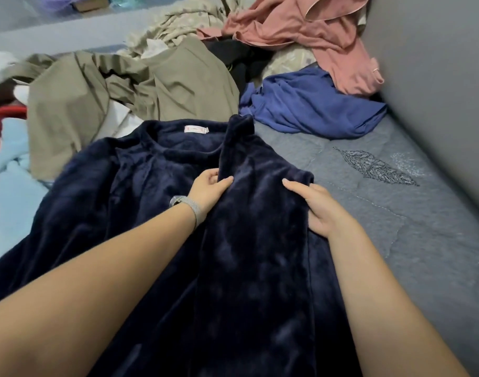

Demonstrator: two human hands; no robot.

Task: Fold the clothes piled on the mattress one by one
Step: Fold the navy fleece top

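A home bedroom: clothes (156,85) heaped on a mattress (396,213).

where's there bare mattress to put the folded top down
Bare mattress lies right of the navy fleece top, bordered by the grey wall and, farther back, the blue garment. Behind and left is crowded: khaki garment, pink garment, light blue cloth.

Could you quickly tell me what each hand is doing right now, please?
Left hand: fingers and thumb pinch a fold of the navy fleece garment.
Right hand: grips the garment's folded right edge.
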